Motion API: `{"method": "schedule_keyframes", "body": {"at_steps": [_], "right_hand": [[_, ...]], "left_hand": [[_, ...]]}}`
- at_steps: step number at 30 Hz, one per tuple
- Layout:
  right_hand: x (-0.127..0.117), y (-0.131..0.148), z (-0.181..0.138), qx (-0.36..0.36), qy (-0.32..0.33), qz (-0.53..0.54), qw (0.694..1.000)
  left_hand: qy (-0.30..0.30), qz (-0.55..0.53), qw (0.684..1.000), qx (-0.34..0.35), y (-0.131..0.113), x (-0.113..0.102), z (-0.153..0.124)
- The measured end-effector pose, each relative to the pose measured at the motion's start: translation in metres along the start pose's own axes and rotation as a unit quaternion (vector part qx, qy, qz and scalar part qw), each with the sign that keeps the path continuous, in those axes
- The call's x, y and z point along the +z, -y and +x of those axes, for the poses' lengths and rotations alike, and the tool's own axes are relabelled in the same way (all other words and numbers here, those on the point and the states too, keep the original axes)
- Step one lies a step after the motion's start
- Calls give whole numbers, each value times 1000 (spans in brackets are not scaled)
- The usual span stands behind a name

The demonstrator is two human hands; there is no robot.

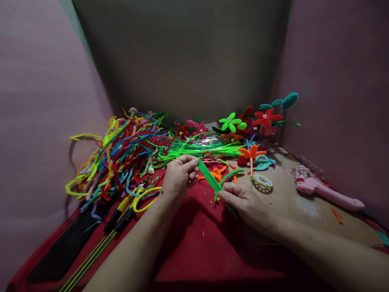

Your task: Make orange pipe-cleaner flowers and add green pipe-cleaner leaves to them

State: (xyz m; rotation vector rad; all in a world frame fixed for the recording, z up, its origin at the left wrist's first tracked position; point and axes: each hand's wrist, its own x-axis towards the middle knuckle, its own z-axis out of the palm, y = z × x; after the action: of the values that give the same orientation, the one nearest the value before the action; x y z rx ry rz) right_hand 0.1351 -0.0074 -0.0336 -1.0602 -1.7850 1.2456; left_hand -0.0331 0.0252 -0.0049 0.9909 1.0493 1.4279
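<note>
A green pipe cleaner piece (209,177), folded into a narrow strip, runs slantwise between my two hands above the red cloth (197,243). My left hand (179,176) pinches its upper end with closed fingers. My right hand (244,200) pinches its lower end between thumb and fingers. Just beyond the strip lie an orange pipe cleaner flower (251,153) and small orange petals (216,173).
A big tangle of mixed-colour pipe cleaners (121,150) fills the left. A bundle of bright green stems (200,149) lies behind my hands. Finished flowers (264,117) stand at the back right. A thread spool (263,181) and a pink glue gun (322,190) lie on the right. Walls close in on three sides.
</note>
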Motion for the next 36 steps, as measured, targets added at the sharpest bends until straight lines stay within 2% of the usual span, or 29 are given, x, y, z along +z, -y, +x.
{"method": "schedule_keyframes", "body": {"at_steps": [3, 8, 15, 24, 30, 32, 36], "right_hand": [[3, -2, 0, 1, -3, 26, 1000], [7, -9, -2, -22, -5, 36, 999], [5, -6, -6, -37, 6, 19, 999], [3, -11, -3, -13, 3, 64, 998], [4, -11, -5, -12, 0, 89, 996], [4, -11, -5, -11, -5, 91, 996], [1, -10, -3, -13, -27, 77, 997]], "left_hand": [[-12, -56, 998, -29, 2, 2, 1], [2, -90, 996, -13, 7, 3, 3], [-1, -32, 999, 26, 2, 3, -2], [-2, -28, 999, 24, 3, -1, -1], [82, -1, 996, 32, 3, -4, 1], [113, -2, 994, -2, 4, -2, -1], [194, 17, 974, -118, 14, 7, -11]]}}
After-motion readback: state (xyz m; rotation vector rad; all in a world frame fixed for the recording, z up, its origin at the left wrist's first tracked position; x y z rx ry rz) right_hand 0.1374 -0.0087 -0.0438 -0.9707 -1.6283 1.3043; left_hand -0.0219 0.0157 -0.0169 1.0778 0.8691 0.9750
